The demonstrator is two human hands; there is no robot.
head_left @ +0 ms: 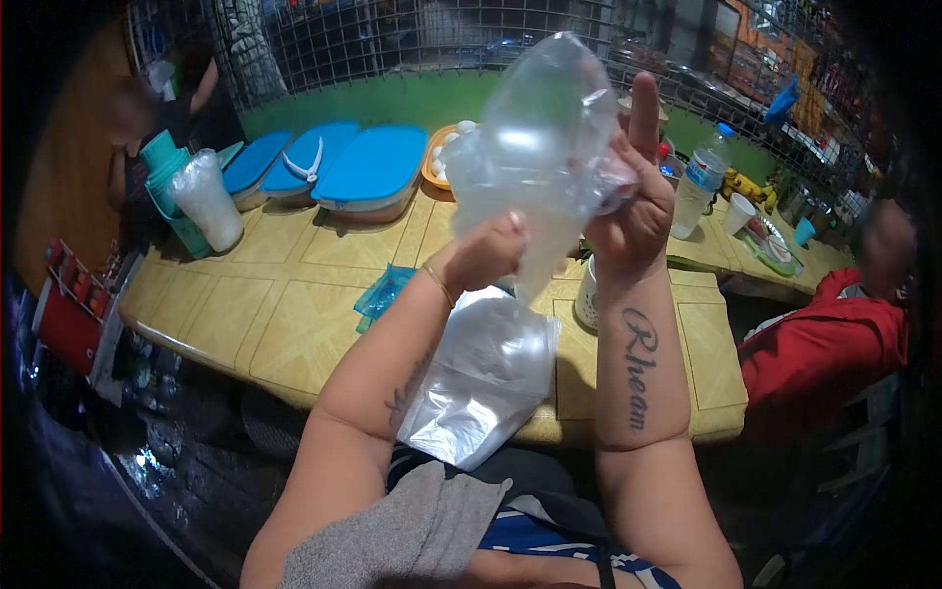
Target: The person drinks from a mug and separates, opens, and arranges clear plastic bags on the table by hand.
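A clear plastic bag [535,128], puffed out with air, is held up in front of me above the table. My left hand [491,250] pinches its lower part with closed fingers. On the bag's right side, my right hand [636,201] grips it, one finger pointing straight up. Below my hands, a stack of flat clear plastic bags [486,378] lies over the table's front edge. Just left of my left wrist is a small teal plastic packet [386,292]. A patterned cup [587,299] stands beside my right forearm, partly hidden.
Blue-lidded containers [368,162], white tongs [306,162] and an orange bowl of eggs [438,177] line the back of the tiled table [294,329]. A wrapped cup stack [208,201] stands left; a water bottle [702,182] right. A person in red [824,348] sits at right.
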